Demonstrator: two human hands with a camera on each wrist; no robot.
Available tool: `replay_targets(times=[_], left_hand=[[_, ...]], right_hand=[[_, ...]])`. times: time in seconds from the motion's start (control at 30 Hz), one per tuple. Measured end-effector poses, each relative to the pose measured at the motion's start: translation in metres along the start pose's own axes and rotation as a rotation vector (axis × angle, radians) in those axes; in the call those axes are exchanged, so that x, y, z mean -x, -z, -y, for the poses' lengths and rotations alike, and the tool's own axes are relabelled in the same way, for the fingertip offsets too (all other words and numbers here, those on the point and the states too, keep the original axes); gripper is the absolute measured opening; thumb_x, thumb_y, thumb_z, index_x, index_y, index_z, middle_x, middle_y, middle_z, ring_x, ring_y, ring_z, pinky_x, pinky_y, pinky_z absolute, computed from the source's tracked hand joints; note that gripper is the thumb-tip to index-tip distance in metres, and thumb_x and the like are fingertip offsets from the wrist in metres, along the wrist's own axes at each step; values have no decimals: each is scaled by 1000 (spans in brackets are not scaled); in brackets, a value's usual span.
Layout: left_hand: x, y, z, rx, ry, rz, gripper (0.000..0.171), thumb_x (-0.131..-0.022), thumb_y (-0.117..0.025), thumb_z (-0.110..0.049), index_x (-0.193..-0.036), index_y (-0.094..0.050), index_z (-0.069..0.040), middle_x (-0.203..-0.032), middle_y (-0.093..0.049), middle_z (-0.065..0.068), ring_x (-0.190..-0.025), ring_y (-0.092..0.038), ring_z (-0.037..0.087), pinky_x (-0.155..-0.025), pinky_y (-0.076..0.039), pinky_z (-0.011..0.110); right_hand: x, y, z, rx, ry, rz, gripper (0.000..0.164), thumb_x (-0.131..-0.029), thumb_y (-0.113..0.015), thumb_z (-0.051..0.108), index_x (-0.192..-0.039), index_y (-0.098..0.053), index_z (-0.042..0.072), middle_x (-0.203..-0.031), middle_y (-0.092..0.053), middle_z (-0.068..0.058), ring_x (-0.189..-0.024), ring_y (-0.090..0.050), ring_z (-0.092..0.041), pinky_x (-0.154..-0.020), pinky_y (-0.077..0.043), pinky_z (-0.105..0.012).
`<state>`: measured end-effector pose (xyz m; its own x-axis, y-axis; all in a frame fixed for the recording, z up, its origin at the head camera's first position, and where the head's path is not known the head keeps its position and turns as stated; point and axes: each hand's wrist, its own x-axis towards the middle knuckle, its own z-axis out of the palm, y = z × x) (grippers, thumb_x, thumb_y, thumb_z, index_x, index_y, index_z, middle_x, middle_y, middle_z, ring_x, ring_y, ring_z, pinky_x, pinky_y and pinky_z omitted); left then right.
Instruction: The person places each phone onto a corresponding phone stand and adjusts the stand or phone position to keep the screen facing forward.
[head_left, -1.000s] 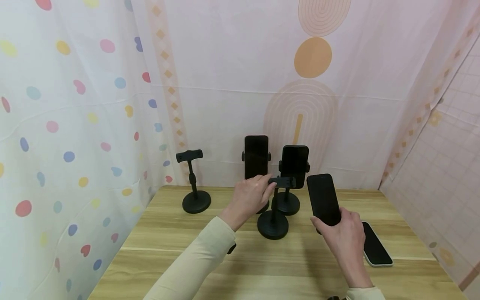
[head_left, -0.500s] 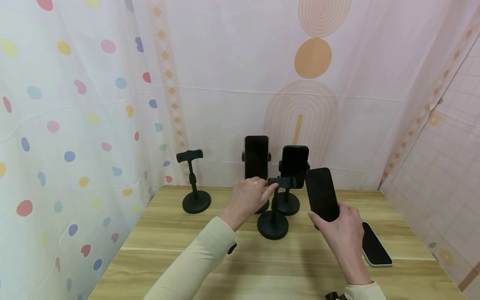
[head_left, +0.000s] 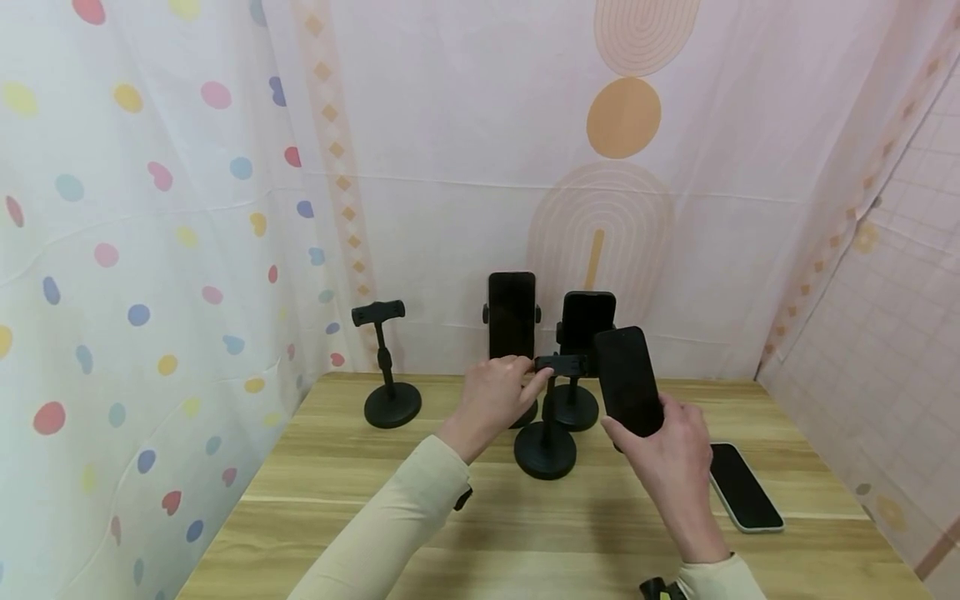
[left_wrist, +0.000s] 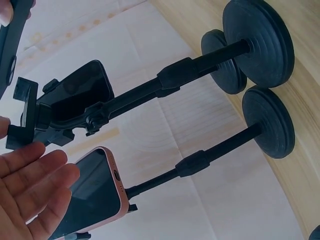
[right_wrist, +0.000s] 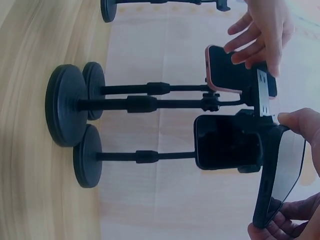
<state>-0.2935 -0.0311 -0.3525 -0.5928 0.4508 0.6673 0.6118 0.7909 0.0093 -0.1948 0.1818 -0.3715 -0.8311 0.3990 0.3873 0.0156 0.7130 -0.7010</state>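
Note:
My left hand (head_left: 491,400) pinches the left end of the clamp on a black phone stand (head_left: 545,452), thumb on the near side. The other fingers spread loosely in the left wrist view. My right hand (head_left: 671,450) grips a black phone (head_left: 628,379) by its lower side edges, screen towards me and tilted slightly left. In the head view this phone is just right of the clamp. The right wrist view has the phone's edge (right_wrist: 270,175) close by the clamp (right_wrist: 262,92); whether they touch I cannot tell.
Behind, two stands hold upright phones, one tall phone (head_left: 512,315) and one shorter phone (head_left: 588,321). Another stand (head_left: 392,404) with a bare clamp stands left. A white-edged phone (head_left: 745,487) lies on the wooden table (head_left: 300,517) at right. Patterned curtains (head_left: 450,125) hang behind.
My right hand has carried the black phone left and slightly up, nearer the clamp. The left hand has stayed at the clamp's left end, its fingers shifting a little.

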Motion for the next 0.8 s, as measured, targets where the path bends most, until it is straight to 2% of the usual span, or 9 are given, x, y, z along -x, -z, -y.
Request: replay_targets(times=[0.23, 0.57, 0.7, 0.8], left_hand=[[0, 1, 0, 28, 9, 17, 38, -99, -58, -42, -95, -77, -9, -91, -75, 4, -66, -69, 18, -53, -53, 30], [1, 3, 0, 53, 34, 1, 35, -99, -60, -40, -97, -76, -9, -93, -75, 4, -69, -69, 20, -56, -55, 33], [1, 4, 0, 73, 43, -12, 37, -98, -62, -40, -110, -73, -7, -100, -75, 6, -73, -71, 21, -57, -55, 35], [1, 4, 1, 79, 21, -27, 41, -98, -63, -39, -121, -68, -6, -105, -74, 7, -72, -71, 21, -55, -54, 33]], right_hand=[[1, -7, 11, -25, 39, 0, 77, -74, -84, 47, -126, -59, -3, -110, -54, -20, -99, -52, -35, -78, -43, -50], [2, -17, 31, -65, 82, 29, 81, -74, -84, 49, -131, -58, -3, -111, -54, -21, -97, -53, -35, -76, -46, -50], [2, -22, 34, -57, 102, 17, 81, -72, -86, 47, -129, -59, -3, -109, -55, -21, -95, -54, -36, -74, -46, -49], [3, -24, 35, -58, 115, 8, 81, -72, -86, 46, -129, -59, -5, -108, -55, -21, -95, -53, -36, -75, -45, -49]])
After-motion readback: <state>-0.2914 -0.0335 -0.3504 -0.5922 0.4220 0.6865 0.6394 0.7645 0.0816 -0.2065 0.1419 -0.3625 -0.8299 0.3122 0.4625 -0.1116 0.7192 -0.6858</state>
